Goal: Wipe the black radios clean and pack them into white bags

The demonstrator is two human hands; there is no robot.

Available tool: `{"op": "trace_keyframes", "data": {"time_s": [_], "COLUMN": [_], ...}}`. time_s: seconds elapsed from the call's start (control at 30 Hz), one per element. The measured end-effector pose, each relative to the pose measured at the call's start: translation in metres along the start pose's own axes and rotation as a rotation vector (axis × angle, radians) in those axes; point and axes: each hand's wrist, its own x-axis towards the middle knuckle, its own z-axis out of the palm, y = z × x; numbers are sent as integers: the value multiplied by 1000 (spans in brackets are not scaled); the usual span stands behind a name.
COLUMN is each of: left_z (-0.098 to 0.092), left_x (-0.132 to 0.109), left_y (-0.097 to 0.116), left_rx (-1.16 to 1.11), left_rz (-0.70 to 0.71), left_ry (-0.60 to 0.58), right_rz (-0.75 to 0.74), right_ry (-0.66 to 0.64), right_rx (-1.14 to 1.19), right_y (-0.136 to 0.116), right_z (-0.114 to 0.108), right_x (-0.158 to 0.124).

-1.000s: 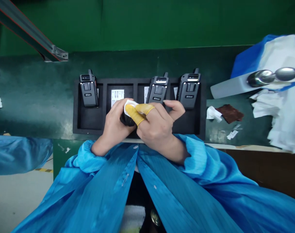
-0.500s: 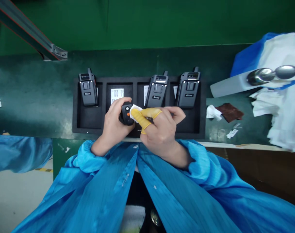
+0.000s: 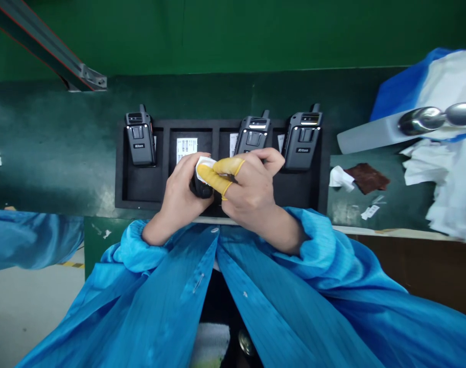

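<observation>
My left hand (image 3: 181, 189) is wrapped round a black handheld radio (image 3: 201, 189), held over the front of a black foam tray (image 3: 121, 197). My right hand (image 3: 252, 189), with yellow finger cots on two fingers, pinches a small white wipe (image 3: 203, 164) against the top of that radio. Three more black radios stand upright in the tray: one at the left (image 3: 140, 139), one behind my right hand (image 3: 255, 135) and one at the right (image 3: 304, 140). The slot with a white label (image 3: 186, 148) stands empty behind my hands.
The tray lies on a dark green bench (image 3: 56, 153). At the right are a brown cloth (image 3: 369, 178), a crumpled white wipe (image 3: 339, 178), a metal-knobbed grey fixture (image 3: 420, 122) and a heap of white wipes (image 3: 451, 194). Another person's blue sleeve (image 3: 29, 239) shows at the left edge.
My right hand's wipe slid right off the radio's top, baring an orange button half a second ago, and has now come back left over it. The left hand kept its grip.
</observation>
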Motion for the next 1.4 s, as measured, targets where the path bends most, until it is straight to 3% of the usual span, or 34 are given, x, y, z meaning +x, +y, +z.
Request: {"op": "trace_keyframes", "data": {"time_s": [0.13, 0.33, 0.47, 0.6, 0.77, 1.0, 1.4], "left_z": [-1, -1, -2, -1, 0, -2, -3], "left_x": [1, 0, 1, 2, 1, 2, 1], "left_y": [-1, 2, 1, -1, -2, 0, 1], "left_rx": [-10, 8, 12, 5, -16, -11, -9], "left_rz": [14, 15, -3, -6, 10, 10, -2], "left_ry": [-18, -31, -20, -11, -12, -38, -34], "right_rz": [5, 101, 215, 129, 83, 37, 355], "right_ry": [-123, -135, -84, -17, -54, -124, -216], "right_rx": [113, 328, 334, 211, 87, 198, 709], "right_y": [4, 13, 19, 16, 5, 3, 12], "right_z": [-5, -12, -19, -13, -1, -7, -17], "right_x": [1, -3, -3, -5, -3, 1, -3]}}
